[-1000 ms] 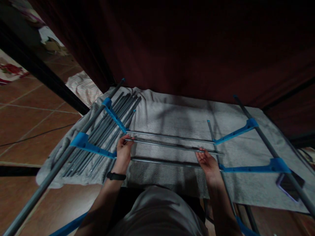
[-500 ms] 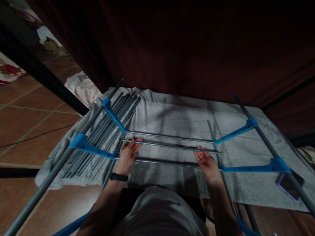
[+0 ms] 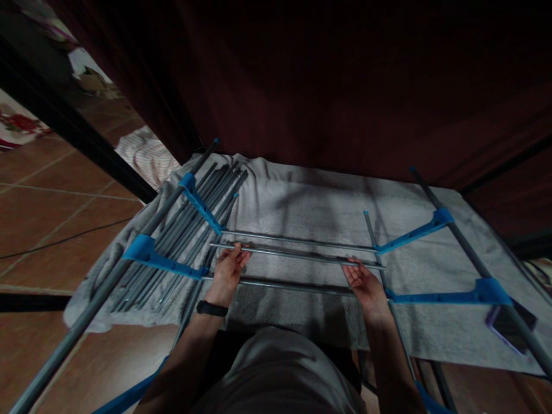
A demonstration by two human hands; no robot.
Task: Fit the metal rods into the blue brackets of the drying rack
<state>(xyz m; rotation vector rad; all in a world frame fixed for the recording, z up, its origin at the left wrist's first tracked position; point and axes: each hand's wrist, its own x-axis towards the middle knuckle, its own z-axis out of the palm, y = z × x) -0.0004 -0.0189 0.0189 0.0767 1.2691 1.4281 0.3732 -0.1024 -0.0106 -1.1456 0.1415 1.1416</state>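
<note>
At our far left a long grey tube point(image 3: 86, 303) slants away from us, with a near blue bracket point(image 3: 166, 262) and a far blue bracket point(image 3: 202, 204) angling inward from it. Between and behind these lies a bundle of loose tubes point(image 3: 190, 230) on the grey cloth point(image 3: 310, 195). If a sleeve or rod end catches the bundle, we judge that those tubes could roll, since nothing visible ties them.

Our left hand point(image 3: 227, 268) pinches the loose rod point(image 3: 293, 256) near its left end, thumb over the top, fingers underneath. The rod spans the gap between the far crossbar point(image 3: 297, 240) and the near crossbar point(image 3: 293, 286), apart from both along its middle. Because the hold is only at the fingertips, a twist could let it slip and knock either bar.

Our right hand point(image 3: 362, 282) holds the same rod lightly toward its right end, the tip passing over the thin right tube point(image 3: 371, 233). Uneven lifting could tilt the rod and scrape that tube. Farther right, another pair of blue brackets point(image 3: 435, 297) meets the right long tube point(image 3: 470, 253). A phone point(image 3: 500, 328) lies beneath it, where a sudden shift of the frame might strike it.
</note>
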